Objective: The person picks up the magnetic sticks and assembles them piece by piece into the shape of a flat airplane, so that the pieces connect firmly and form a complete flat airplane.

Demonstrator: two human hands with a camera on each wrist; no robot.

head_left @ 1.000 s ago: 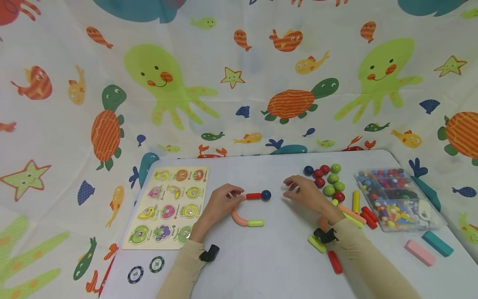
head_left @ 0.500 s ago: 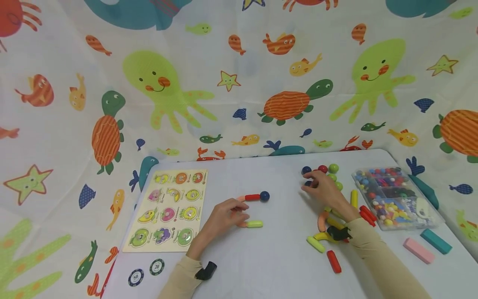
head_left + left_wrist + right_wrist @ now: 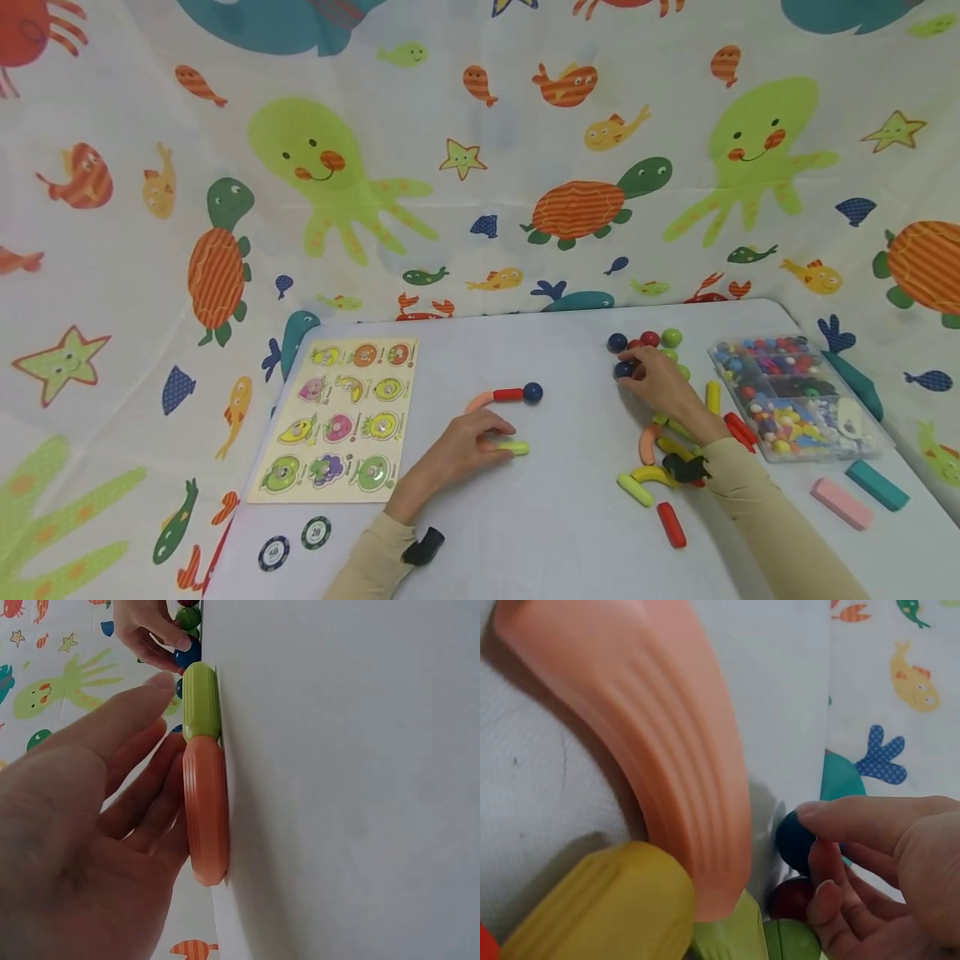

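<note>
My right hand pinches a dark blue ball between thumb and finger at the left side of the ball cluster. A dark red ball lies just beside it. My left hand is at a curved orange piece joined to a straight lime rod. Its thumb is extended beside the lime rod, and its fingers reach behind the pieces. On the curve's far end sit a red rod and another blue ball; the hand hides part of the curve in the head view.
Loose rods, including a red one and a yellow curve, lie by my right forearm. Further right are a bead box, a pink block and a teal block. A fruit puzzle board lies left, with chips nearby.
My right hand has moved right to the ball cluster and now pinches a blue ball. My left hand has shifted from the red rod's end toward me, to the lime rod.
</note>
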